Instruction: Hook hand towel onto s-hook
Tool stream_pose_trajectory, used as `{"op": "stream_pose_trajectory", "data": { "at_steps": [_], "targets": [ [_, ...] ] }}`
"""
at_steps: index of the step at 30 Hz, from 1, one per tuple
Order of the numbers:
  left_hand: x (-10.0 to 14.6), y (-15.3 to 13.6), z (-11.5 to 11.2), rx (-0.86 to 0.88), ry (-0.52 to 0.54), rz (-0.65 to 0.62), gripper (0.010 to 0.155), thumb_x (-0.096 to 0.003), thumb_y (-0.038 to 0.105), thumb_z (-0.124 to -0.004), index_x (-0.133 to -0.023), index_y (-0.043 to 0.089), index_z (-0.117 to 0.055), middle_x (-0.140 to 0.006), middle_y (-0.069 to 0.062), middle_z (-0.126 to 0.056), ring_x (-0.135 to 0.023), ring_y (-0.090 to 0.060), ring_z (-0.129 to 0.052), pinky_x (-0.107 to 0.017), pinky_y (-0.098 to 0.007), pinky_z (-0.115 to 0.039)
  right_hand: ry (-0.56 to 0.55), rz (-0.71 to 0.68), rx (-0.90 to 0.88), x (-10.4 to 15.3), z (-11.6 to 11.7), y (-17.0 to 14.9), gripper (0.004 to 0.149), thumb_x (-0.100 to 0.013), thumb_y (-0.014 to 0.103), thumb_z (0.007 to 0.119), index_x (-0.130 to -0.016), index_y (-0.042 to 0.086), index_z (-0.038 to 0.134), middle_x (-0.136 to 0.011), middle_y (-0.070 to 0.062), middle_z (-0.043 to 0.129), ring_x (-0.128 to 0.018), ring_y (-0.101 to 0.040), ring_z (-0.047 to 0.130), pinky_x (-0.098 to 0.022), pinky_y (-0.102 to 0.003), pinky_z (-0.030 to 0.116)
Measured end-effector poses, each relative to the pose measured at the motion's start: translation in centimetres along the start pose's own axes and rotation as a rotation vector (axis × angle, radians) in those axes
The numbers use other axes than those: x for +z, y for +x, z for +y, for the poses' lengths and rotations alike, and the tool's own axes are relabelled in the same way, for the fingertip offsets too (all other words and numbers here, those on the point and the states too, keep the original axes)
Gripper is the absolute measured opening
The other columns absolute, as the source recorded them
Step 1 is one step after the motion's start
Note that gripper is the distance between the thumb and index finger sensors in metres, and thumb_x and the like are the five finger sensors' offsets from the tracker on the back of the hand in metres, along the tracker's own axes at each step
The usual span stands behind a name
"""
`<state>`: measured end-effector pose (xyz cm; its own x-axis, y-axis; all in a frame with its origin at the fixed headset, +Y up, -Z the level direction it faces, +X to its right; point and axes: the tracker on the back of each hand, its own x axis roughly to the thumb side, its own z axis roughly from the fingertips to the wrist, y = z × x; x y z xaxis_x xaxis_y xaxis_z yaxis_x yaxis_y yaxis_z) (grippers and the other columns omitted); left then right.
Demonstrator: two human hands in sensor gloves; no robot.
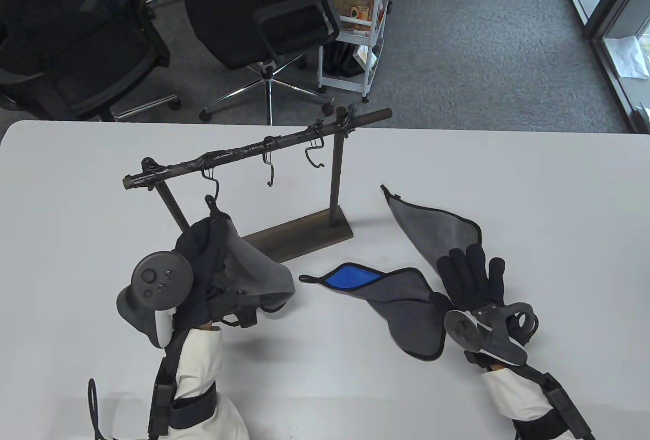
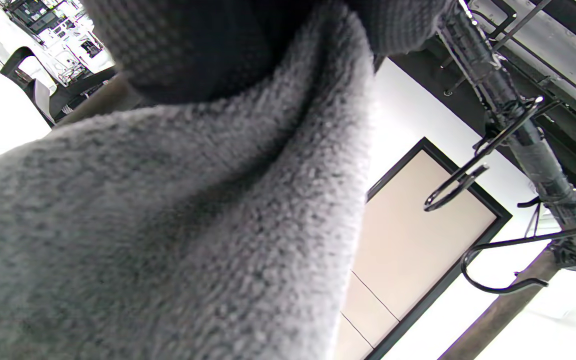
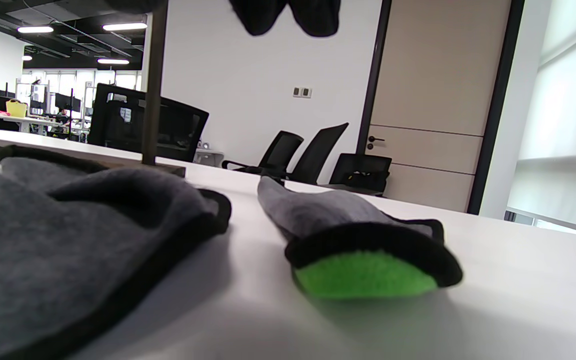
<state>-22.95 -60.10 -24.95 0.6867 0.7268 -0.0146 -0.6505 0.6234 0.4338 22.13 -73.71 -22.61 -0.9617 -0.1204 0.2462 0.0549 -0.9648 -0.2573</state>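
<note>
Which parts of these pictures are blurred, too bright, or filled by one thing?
Left wrist view: the gray towel fills most of the frame, soft up close; the background behind the hooks is washed out white. Right wrist view: the near towel is blurred. Table view: sharp, even light, soft shadows on the table.

Black sensor gloves, grey trackers (image 1: 155,288), white sleeves (image 1: 200,364), black forearm straps (image 1: 190,402)

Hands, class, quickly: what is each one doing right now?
Left hand: grips a grey hand towel just below the leftmost s-hook.
Right hand: open, fingers spread flat on another grey towel.
</note>
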Motion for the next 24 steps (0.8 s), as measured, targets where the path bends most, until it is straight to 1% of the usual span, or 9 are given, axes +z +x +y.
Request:
{"op": "stream_pose_trajectory", "data": {
  "at_steps": [5,19,24],
  "targets": [
    [-0.16,0.01,0.06,-0.007,0.0,0.01,0.043,-0.0546,0.048,-0.068,-0.074,0.02,-0.095,-0.067,-0.006,-0.103,-0.049,-0.015,-0.104,-0.026,-0.019,-0.092,0.001,-0.001,-0.002,-0.01,0.06,0.0,0.068,-0.058,0.047,0.051,-0.114,0.012,0.036,-0.119,-0.022,0.033,-0.106,-0.045,0.015,-0.07,-0.067,0.013],
    [-0.96,0.39,-0.33,-0.048,-0.008,0.03,0.042,-0.0529,0.049,-0.071,-0.072,0.021,-0.096,-0.066,-0.005,-0.103,-0.048,-0.015,-0.104,-0.026,-0.02,-0.092,0.01,-0.009,0.004,-0.01,0.1,0.13,0.068,-0.058,0.047,0.051,-0.114,0.012,0.037,-0.119,-0.022,0.034,-0.106,-0.045,0.015,-0.07,-0.067,0.013],
    [-1.05,0.17,-0.79,-0.087,-0.019,0.035,0.042,-0.0527,0.049,-0.071,-0.073,0.021,-0.096,-0.066,-0.005,-0.103,-0.049,-0.015,-0.104,-0.026,-0.02,-0.092,0.011,-0.011,0.004,-0.02,0.12,0.18,0.068,-0.058,0.047,0.051,-0.114,0.012,0.037,-0.119,-0.022,0.034,-0.106,-0.045,0.015,-0.07,-0.067,0.013]
  ]
}}
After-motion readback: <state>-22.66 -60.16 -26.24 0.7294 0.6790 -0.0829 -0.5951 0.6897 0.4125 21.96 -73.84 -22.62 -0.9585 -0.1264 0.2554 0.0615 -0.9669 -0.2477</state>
